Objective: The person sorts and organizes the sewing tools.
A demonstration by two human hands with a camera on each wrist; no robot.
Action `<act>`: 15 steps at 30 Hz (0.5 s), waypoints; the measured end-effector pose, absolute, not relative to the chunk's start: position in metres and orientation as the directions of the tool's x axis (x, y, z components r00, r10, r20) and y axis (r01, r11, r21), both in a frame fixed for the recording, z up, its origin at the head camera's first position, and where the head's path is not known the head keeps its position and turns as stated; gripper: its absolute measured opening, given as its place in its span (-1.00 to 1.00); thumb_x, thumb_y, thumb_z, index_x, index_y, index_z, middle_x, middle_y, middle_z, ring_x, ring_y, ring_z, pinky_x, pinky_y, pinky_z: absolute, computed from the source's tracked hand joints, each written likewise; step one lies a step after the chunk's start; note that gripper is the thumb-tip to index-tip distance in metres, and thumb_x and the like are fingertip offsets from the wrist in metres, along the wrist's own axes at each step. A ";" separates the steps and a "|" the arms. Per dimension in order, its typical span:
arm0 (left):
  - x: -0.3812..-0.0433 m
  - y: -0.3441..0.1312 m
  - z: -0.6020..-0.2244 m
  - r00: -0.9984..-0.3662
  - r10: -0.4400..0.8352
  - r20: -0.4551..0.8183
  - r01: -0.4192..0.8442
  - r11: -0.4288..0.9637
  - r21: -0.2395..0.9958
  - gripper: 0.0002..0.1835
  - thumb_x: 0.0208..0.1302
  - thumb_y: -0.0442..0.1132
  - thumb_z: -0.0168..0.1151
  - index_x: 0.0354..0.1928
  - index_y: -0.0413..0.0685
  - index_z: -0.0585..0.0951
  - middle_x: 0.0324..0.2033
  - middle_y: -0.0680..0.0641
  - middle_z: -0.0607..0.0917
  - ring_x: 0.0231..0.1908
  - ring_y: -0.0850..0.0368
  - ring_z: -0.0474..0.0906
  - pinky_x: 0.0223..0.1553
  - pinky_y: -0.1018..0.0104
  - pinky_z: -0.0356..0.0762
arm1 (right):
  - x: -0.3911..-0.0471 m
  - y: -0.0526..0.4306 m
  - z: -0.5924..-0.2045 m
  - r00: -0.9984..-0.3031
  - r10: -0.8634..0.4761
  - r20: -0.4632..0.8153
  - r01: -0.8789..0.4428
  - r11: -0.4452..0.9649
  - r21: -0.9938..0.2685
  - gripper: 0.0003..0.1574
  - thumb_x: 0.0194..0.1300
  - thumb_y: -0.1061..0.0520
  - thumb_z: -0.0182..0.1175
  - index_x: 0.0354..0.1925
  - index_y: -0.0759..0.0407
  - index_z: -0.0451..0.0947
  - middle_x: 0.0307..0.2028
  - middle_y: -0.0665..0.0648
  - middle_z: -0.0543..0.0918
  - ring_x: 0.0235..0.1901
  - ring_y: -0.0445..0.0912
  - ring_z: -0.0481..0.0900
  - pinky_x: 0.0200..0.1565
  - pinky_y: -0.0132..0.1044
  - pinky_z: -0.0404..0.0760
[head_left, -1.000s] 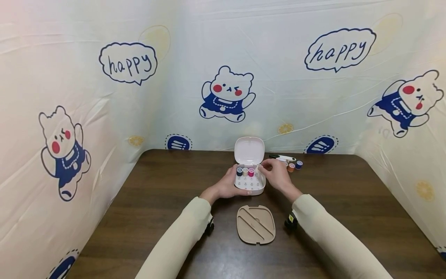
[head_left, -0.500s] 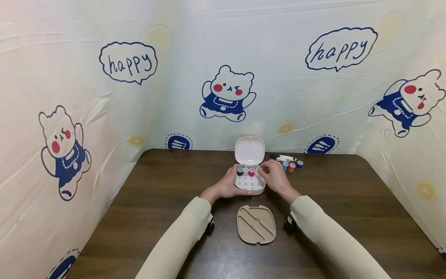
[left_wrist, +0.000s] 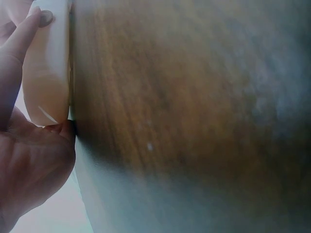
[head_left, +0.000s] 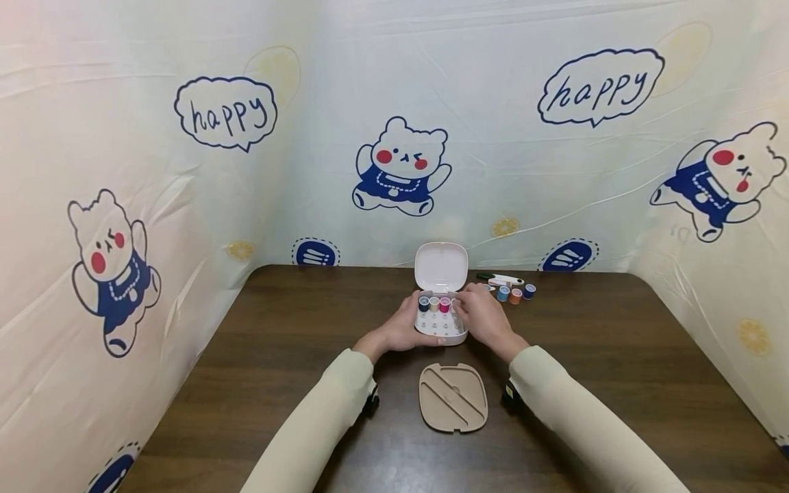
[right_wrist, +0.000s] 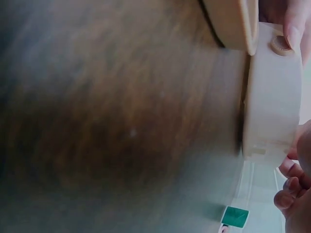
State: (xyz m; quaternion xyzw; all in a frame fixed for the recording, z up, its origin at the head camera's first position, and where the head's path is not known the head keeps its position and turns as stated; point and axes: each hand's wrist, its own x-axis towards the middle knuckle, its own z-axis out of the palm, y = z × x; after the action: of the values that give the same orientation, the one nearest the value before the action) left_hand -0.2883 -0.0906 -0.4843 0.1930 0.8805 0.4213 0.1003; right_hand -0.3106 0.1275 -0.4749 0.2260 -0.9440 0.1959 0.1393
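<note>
An open white sewing box (head_left: 453, 337) stands on the table with its lid (head_left: 441, 267) raised at the back. Dark blue (head_left: 423, 303), cream (head_left: 434, 304) and pink (head_left: 444, 305) thread spools sit along its back row; bare pegs show in front. My left hand (head_left: 401, 327) grips the box's left side, thumb along the front wall by a round button (left_wrist: 46, 18). At the right end of the spool row, my right hand (head_left: 487, 313) pinches a pale thread spool (head_left: 455, 302), mostly hidden by the fingers.
A beige tray (head_left: 453, 397) with slanted ridges lies in front of the box. Behind my right hand are light blue (head_left: 503, 293), orange (head_left: 515, 296) and dark blue (head_left: 529, 292) spools and a white tool (head_left: 507, 279). A printed curtain (head_left: 394, 233) borders the table.
My right hand has shifted slightly left and down at the box's right end, uncovering the light blue spool behind it. The left hand keeps its grip on the box.
</note>
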 end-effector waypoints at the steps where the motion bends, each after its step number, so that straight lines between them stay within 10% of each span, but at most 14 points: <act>1: -0.289 -0.091 -0.484 -0.906 0.424 -0.012 0.256 0.570 0.781 0.25 0.06 0.09 0.61 0.57 -0.12 -0.04 0.39 -0.26 0.21 0.33 -0.11 0.26 0.39 0.01 0.24 | -0.310 0.127 -0.475 -0.852 -0.379 0.362 -0.489 0.822 -0.292 -0.80 0.34 0.20 0.36 -0.12 0.29 0.76 -0.26 0.17 0.63 -0.21 0.03 0.51 -0.19 -0.09 0.58; 15: -0.288 -0.091 -0.484 -0.901 0.435 -0.002 0.266 0.555 0.788 0.25 0.06 0.07 0.61 0.57 -0.16 -0.04 0.38 -0.29 0.22 0.33 -0.13 0.26 0.38 -0.01 0.25 | -0.309 0.126 -0.469 -0.865 -0.371 0.338 -0.475 0.823 -0.311 -0.77 0.36 0.20 0.34 -0.06 0.28 0.76 -0.23 0.18 0.64 -0.20 0.03 0.51 -0.19 -0.09 0.59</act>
State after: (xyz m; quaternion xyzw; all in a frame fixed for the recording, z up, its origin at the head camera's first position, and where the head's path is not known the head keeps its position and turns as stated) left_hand -0.2882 -0.0910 -0.4835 0.2001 0.8761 0.4274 0.0986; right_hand -0.3088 0.1262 -0.4690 0.2236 -0.9456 0.1957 0.1322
